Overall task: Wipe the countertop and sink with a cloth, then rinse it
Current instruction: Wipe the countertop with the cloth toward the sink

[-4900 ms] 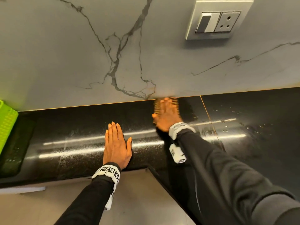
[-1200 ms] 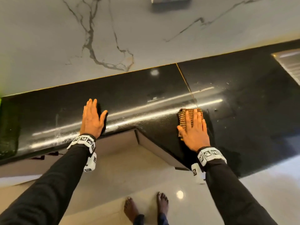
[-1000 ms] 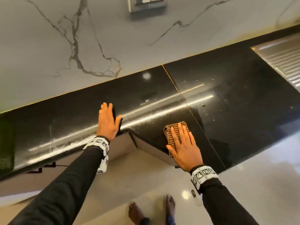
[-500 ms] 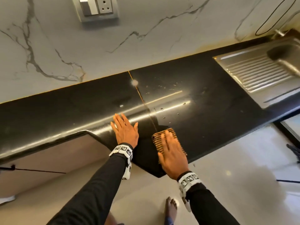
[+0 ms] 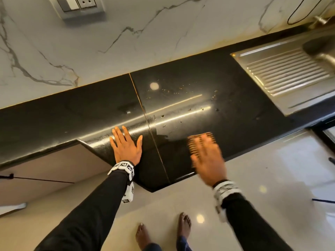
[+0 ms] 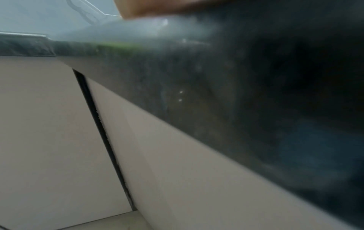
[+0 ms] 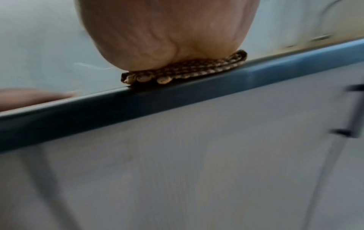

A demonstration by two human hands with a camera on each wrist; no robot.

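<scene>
A folded brown checked cloth lies flat on the black countertop near its front edge. My right hand, blurred with motion, presses on it with straight fingers. The right wrist view shows the palm bearing down on the cloth at the counter's front lip. My left hand rests flat, fingers spread, on the counter just left of a seam. Water drops dot the surface beyond the cloth. The steel sink with its ribbed drainboard sits at the far right.
A marble wall with a switch plate backs the counter. The counter's front edge steps outward at an angled corner left of my left hand. Beige cabinet fronts stand below. My bare feet are on the glossy floor.
My right hand has slid the cloth rightward along the front of the counter, past the seam. The left hand has followed to the right, and the sink has come into view.
</scene>
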